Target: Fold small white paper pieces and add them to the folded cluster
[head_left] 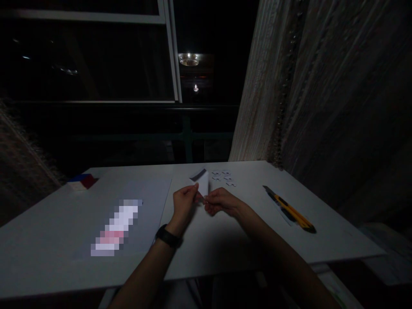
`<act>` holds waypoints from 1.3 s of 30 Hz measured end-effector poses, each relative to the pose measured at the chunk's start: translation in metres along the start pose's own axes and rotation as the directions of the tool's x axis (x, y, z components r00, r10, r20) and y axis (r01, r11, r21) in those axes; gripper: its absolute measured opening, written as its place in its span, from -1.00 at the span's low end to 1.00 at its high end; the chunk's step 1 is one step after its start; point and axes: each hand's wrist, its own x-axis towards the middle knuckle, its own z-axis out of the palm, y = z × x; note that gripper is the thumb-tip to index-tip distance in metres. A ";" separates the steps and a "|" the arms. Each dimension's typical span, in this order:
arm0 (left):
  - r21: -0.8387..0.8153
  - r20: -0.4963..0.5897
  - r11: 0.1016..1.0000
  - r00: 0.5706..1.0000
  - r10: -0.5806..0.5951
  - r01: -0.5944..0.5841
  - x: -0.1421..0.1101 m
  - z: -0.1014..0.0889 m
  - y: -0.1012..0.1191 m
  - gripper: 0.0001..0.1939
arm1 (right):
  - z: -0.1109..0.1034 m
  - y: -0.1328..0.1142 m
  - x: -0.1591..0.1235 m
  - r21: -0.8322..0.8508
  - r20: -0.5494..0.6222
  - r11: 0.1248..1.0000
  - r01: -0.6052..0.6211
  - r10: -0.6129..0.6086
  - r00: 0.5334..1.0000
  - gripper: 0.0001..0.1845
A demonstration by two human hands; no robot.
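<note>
A white piece of paper (203, 183) with a dark band along its upper edge stands out beyond my fingertips, over the middle of the table. My left hand (186, 201), wearing a black watch (168, 236) on its wrist, pinches the paper at its near side. Close beside it, my right hand (222, 201) has its fingers closed at the paper's lower tip. The fingertips of both hands almost meet, and dim light blurs the exact grip. Just beyond my right hand lie several small pale cutouts (227, 178) with dark marks, set in rows.
A yellow and black utility knife (291, 212) lies on the right of the white table (244, 244). At left are a large pale sheet (152, 201) with a blurred-out strip on it, and a colored cube (81, 182). Curtains (257, 86) and a dark window stand behind.
</note>
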 end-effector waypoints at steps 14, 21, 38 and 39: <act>0.020 -0.046 1.000 0.999 0.003 -0.002 0.001 0.000 0.000 -0.67 | -0.003 0.004 0.005 -0.049 -0.054 0.999 0.025 -0.027 0.998 -0.60; 0.111 -0.083 0.994 0.996 0.031 -0.022 -0.002 0.001 0.008 -0.66 | 0.001 0.000 0.004 -0.071 -0.091 0.997 0.012 -0.019 0.996 -0.59; 0.107 0.058 0.994 0.998 0.016 -0.022 -0.005 0.006 0.005 -0.74 | 0.005 -0.004 0.009 0.101 -0.483 0.937 0.333 -0.247 0.840 -0.67; 0.108 0.057 0.994 0.998 0.016 -0.022 -0.005 0.006 0.005 -0.75 | 0.004 -0.004 0.008 0.113 -0.501 0.929 0.352 -0.253 0.828 -0.67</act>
